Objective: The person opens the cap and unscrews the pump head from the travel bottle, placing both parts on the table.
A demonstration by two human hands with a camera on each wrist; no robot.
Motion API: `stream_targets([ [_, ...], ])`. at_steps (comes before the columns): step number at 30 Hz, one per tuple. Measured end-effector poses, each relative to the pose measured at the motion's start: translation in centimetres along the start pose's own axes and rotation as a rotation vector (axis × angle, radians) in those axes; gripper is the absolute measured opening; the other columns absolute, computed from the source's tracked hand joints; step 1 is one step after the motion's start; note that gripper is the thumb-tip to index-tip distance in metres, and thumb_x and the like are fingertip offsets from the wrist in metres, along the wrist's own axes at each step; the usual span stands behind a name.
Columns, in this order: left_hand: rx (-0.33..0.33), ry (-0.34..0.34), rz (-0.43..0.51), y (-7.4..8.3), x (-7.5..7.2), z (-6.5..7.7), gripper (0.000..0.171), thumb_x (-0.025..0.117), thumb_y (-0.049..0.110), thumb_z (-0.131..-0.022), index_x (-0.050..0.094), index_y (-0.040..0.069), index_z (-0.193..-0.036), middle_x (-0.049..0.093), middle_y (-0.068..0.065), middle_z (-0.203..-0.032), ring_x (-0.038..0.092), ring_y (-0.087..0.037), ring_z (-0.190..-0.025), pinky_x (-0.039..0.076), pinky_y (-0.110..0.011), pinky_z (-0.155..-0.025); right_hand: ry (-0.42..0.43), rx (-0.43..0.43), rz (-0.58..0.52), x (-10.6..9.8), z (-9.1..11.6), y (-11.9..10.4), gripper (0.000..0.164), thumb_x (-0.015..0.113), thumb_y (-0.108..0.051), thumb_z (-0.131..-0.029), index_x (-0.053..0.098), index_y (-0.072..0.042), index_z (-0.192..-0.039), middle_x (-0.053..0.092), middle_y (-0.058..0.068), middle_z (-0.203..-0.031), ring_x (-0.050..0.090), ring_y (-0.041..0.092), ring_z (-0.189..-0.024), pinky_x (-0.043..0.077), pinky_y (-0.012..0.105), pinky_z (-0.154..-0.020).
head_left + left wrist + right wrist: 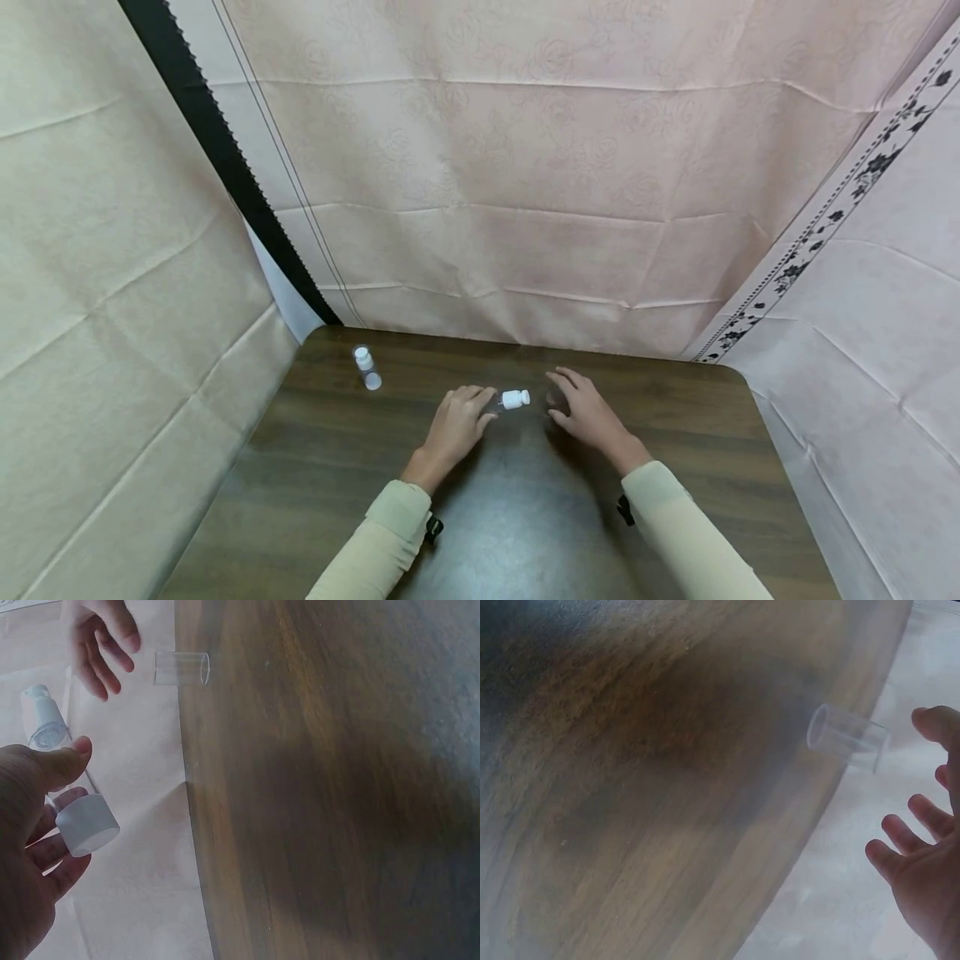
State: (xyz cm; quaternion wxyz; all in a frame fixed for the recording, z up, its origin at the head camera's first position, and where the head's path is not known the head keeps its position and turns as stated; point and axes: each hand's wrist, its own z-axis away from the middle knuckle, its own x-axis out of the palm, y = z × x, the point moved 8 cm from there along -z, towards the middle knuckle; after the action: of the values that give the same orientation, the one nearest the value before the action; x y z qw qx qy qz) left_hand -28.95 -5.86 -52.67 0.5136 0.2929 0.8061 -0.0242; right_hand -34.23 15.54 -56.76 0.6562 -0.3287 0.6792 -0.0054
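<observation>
My left hand (454,423) grips a clear pump bottle (514,399) by its see-through body, thumb on one side and fingers on the other. In the left wrist view the white pump head (43,709) and the white base (88,825) stick out past the fingers. A clear, tube-shaped cap (847,740) stands on the table, off the bottle. Close beside it is my right hand (587,414), its fingers loosely spread and holding nothing. In the right wrist view a gap shows between thumb and cap.
A second small bottle (366,367) with a white top stands at the back left of the wooden table (495,533). Pale cloth (510,208) hangs behind the table's back edge and along both sides.
</observation>
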Motion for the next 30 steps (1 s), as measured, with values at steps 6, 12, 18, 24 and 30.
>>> stream_targets([
  [6, 0.009, 0.004, -0.029, 0.5, 0.2, -0.2, 0.041, 0.084, 0.027, -0.087, 0.073, 0.012, -0.124, 0.075, -0.005, -0.113, 0.069, -0.021, -0.103, 0.056, -0.036, -0.086, 0.031, 0.016, -0.028, -1.5, 0.7, 0.3, 0.068, 0.074, -0.024, -0.096, 0.043, -0.016, -0.156, 0.038, 0.015, -0.162, 0.039, 0.041, -0.146, 0.043, 0.063, -0.109],
  [12, 0.044, 0.037, -0.054, 1.4, 0.3, -0.4, 0.041, 0.085, 0.027, -0.087, 0.073, 0.013, -0.123, 0.074, -0.004, -0.111, 0.069, -0.02, -0.103, 0.054, -0.036, -0.085, 0.068, 0.017, -0.099, -2.9, 1.8, 0.1, 0.064, 0.071, -0.025, -0.098, 0.044, -0.014, -0.156, 0.037, 0.014, -0.163, 0.037, 0.041, -0.147, 0.039, 0.067, -0.111],
  [18, 0.072, 0.064, -0.044, 2.3, 0.4, -0.6, 0.042, 0.085, 0.025, -0.087, 0.073, 0.01, -0.123, 0.074, -0.006, -0.111, 0.068, -0.022, -0.102, 0.054, -0.036, -0.084, 0.08, 0.006, -0.131, -3.4, 3.1, -0.5, 0.063, 0.068, -0.029, -0.101, 0.042, -0.016, -0.157, 0.037, 0.012, -0.164, 0.037, 0.038, -0.149, 0.039, 0.066, -0.112],
  [24, 0.089, 0.096, -0.056, 2.8, 0.3, -0.9, 0.041, 0.086, 0.025, -0.085, 0.074, 0.01, -0.121, 0.074, -0.005, -0.109, 0.068, -0.021, -0.101, 0.053, -0.035, -0.082, 0.127, -0.017, -0.17, -4.1, 3.5, -1.3, 0.064, 0.069, -0.031, -0.1, 0.043, -0.017, -0.157, 0.041, 0.014, -0.161, 0.041, 0.037, -0.147, 0.04, 0.064, -0.111],
  [30, 0.095, 0.088, -0.079, 3.9, 0.6, -0.9, 0.039, 0.085, 0.027, -0.086, 0.074, 0.01, -0.12, 0.074, -0.004, -0.108, 0.067, -0.019, -0.098, 0.052, -0.033, -0.08, 0.158, 0.01, -0.209, -4.2, 4.4, -1.5, 0.067, 0.073, -0.033, -0.098, 0.045, -0.015, -0.155, 0.046, 0.014, -0.157, 0.048, 0.038, -0.142, 0.044, 0.062, -0.109],
])
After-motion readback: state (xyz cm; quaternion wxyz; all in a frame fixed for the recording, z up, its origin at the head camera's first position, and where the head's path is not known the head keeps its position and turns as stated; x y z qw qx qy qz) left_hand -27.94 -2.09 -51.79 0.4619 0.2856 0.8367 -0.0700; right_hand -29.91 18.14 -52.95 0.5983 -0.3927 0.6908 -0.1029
